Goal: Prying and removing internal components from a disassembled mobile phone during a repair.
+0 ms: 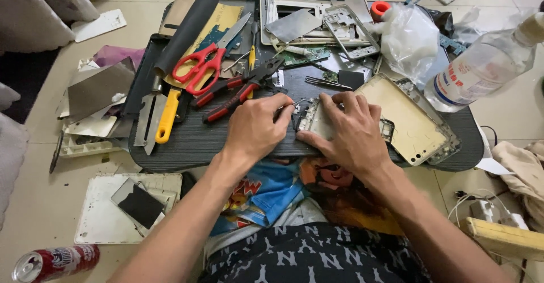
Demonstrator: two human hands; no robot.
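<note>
Small phone frame (315, 121) lies at the near edge of the dark lap tray (192, 144), pinned flat under the spread fingers of the right hand (348, 132). Left hand (255, 127), touching the frame's left side, is closed around a thin metal tool (296, 102) whose tip meets the frame. Right of the frame: gold phone back (405, 121). Beyond that: clear plastic bottle (481, 67), tipped, contents unclear. Left of the frame: red-handled pliers (238, 90), red scissors (201, 64).

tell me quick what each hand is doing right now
Left hand: closed on a thin metal tool, tip at the phone frame.
Right hand: fingers spread flat, pressing the phone frame down on the black tray.
</note>
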